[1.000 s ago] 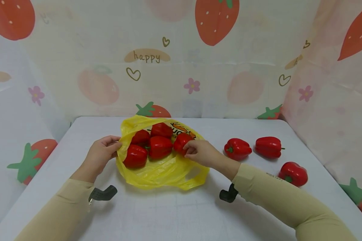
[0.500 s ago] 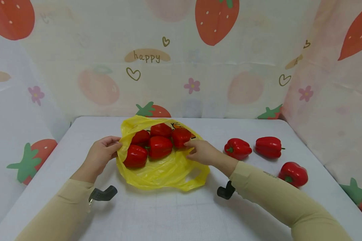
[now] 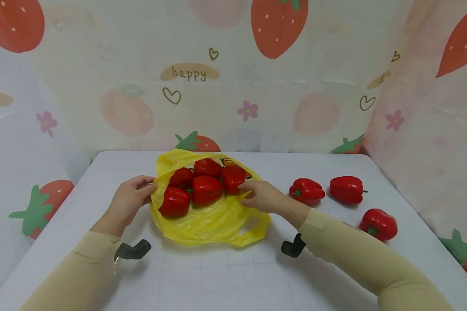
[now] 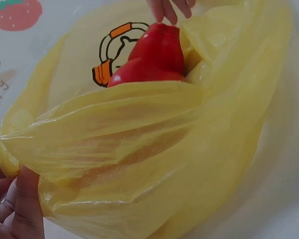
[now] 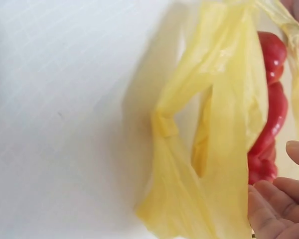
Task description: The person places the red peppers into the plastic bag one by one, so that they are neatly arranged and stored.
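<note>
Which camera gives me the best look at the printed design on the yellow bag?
The left wrist view: the printed design shows largest there, though a red pepper covers part. The head view shows only a small, partly hidden piece; the right wrist view shows none.

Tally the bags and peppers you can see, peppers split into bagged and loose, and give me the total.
Yellow bag: 1
Bagged red peppers: 5 showing
Loose red peppers: 3
Total: 9
</note>
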A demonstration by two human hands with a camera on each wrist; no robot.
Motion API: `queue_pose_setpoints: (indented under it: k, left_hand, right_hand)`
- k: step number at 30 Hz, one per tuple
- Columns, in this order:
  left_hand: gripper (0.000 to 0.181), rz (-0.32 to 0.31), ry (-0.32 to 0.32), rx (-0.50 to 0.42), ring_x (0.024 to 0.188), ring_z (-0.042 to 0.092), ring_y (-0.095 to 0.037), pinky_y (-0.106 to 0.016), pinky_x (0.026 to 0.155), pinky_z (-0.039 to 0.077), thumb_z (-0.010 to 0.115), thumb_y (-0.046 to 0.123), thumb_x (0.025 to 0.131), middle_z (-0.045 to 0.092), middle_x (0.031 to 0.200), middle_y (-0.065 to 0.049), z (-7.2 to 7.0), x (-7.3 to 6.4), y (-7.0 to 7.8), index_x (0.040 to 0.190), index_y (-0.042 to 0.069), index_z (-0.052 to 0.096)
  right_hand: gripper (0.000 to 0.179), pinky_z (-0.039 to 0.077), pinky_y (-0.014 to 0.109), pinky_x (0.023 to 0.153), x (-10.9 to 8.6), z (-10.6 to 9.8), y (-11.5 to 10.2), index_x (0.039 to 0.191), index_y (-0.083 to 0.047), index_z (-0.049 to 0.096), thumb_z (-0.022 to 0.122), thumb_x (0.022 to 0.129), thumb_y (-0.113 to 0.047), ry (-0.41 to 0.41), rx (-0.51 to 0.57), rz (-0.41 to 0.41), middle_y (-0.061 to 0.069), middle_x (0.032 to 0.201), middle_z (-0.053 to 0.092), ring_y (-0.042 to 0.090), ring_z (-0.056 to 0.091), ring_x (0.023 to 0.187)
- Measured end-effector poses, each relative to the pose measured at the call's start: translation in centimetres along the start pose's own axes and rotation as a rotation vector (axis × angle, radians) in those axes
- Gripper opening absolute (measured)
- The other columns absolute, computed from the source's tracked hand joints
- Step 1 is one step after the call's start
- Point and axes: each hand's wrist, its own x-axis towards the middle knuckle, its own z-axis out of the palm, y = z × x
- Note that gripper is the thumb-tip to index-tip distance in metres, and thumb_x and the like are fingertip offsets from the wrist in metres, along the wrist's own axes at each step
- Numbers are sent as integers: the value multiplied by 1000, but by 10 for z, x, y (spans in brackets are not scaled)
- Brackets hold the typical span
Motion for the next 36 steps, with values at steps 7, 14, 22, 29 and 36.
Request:
queue_pose_setpoints:
  k: [7, 14, 22, 29, 36]
  left_hand:
    - [37, -1, -8, -1, 104, 55, -24, -27, 86, 49, 50, 29, 94, 56, 121, -13, 1, -1, 3, 124, 9, 51]
    - [37, -7, -9, 2, 106, 54, -25, -28, 86, 48, 50, 29, 94, 56, 122, -13, 1, -2, 5, 125, 9, 50]
    - [38, 11, -12, 6, 105, 54, -24, -28, 87, 48, 50, 30, 94, 56, 121, -13, 0, -2, 8, 125, 8, 51]
    - [39, 18, -2, 8, 104, 55, -23, -28, 86, 48, 50, 31, 94, 56, 121, -14, 0, -2, 9, 125, 8, 50]
    - [39, 3, 5, 8, 105, 54, -24, -26, 85, 49, 50, 31, 94, 56, 121, -14, 0, -2, 11, 125, 9, 51]
  right_hand:
    - [35, 51, 32, 85, -11, -16, 4, 120, -14, 59, 64, 86, -18, 24, 43, -2, 3, 117, 60, 16, 57, 103]
    - [32, 51, 33, 86, -21, -40, 10, 117, -15, 59, 64, 85, -21, 58, 65, -6, 4, 114, 61, 17, 56, 104]
    - [35, 50, 35, 88, -35, -75, 30, 119, -15, 57, 63, 86, -24, 133, 62, 19, 4, 113, 61, 19, 56, 105]
    - [38, 49, 39, 89, -46, -97, 66, 122, -13, 54, 62, 86, -25, 154, 42, 56, 7, 117, 59, 24, 54, 109]
    - [43, 42, 48, 95, -55, -108, 106, 127, -13, 50, 61, 87, -20, 146, -58, 69, 12, 128, 52, 34, 46, 118]
